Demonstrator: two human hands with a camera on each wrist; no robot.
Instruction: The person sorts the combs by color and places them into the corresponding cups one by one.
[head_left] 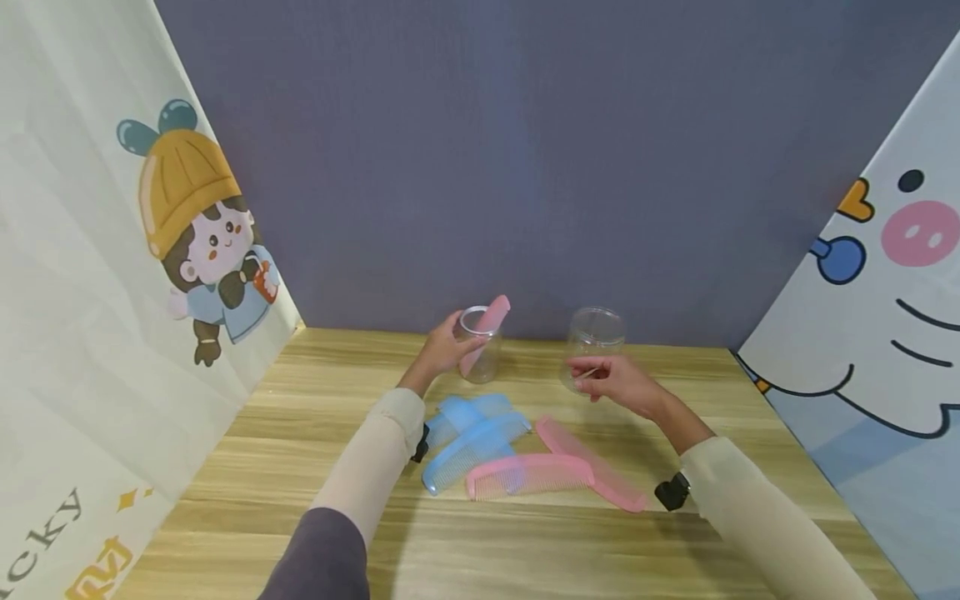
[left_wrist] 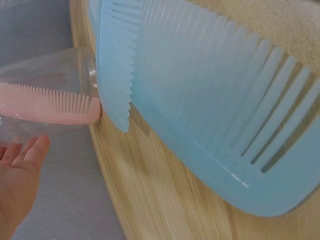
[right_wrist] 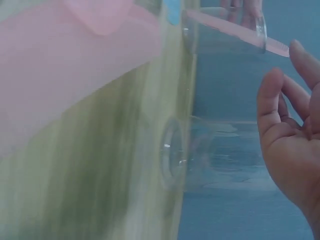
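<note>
My left hand (head_left: 442, 348) grips a clear jar (head_left: 482, 368) at the back of the table, thumb across its near side. A pink comb (head_left: 493, 315) leans inside that jar, its end above the rim; the left wrist view shows its teeth through the wall. My right hand (head_left: 618, 383) is just in front of a second clear jar (head_left: 597, 325), its fingers loosely bent; the right wrist view shows nothing between them. Between my forearms lie several overlapping blue combs (head_left: 480, 442) and two pink combs (head_left: 532, 477), one crossing the other's end.
A dark grey panel (head_left: 487, 167) rises behind the wooden table (head_left: 300, 467), close behind both jars. Printed cartoon sheets stand at the left (head_left: 67, 250) and right (head_left: 885, 350) sides.
</note>
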